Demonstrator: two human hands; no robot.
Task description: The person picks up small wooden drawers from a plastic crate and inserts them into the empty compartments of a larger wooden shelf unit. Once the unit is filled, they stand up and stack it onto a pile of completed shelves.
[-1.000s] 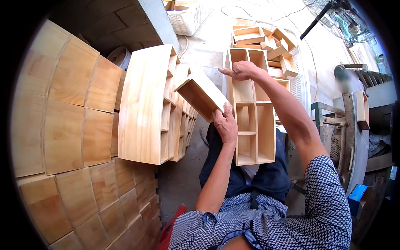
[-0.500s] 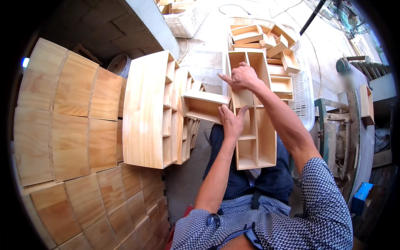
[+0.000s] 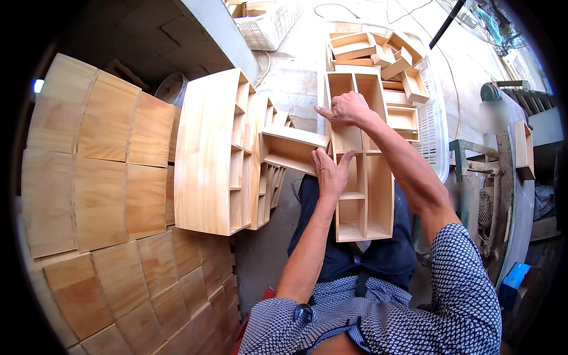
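My left hand [image 3: 331, 173] grips one end of a small open wooden drawer [image 3: 290, 137], its thumb stretched out beside the compartment box. The drawer lies tilted to the left of that pale wooden compartment box [image 3: 378, 195], which extends away from my lap and is split into several cells. Over the box's far half is my right hand [image 3: 350, 109], fingers curled and thumb sticking out leftward. Whatever those curled fingers may hold is hidden beneath the hand.
Wooden compartment units [image 3: 204, 160] stand at the left beside stacked wooden blocks [image 3: 100, 195]. A white plastic crate [image 3: 436, 127] holding several small drawers sits beyond the box. Another white crate [image 3: 269, 29] stands farther back. Green metal machinery [image 3: 473, 171] is at the right.
My right hand's fingers have curled in more over the box. My left hand and the drawer keep nearly the same place; the whole view has shifted slightly.
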